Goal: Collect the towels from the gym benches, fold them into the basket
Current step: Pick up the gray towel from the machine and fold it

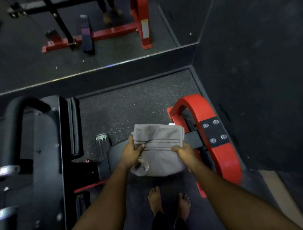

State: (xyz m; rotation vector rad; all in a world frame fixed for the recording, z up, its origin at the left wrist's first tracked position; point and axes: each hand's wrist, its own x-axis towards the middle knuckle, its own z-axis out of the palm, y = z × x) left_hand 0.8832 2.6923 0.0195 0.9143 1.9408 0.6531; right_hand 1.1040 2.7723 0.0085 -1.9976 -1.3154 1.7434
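Note:
A grey towel [159, 146], partly folded, is held up in front of me above a dark padded seat [114, 152] of a gym machine. My left hand [132, 153] grips the towel's left edge with the thumb on top. My right hand [184, 153] pinches its right edge at the same height. The towel's upper part lies flat and folded, and its lower part sags between my hands. No basket is in view.
A red curved machine frame [221, 146] with a black bolted plate stands right of the towel. A black machine with a padded upright [74, 127] fills the left. A wall mirror [81, 35] reflects red equipment. My bare feet [168, 203] stand on speckled rubber floor [135, 104].

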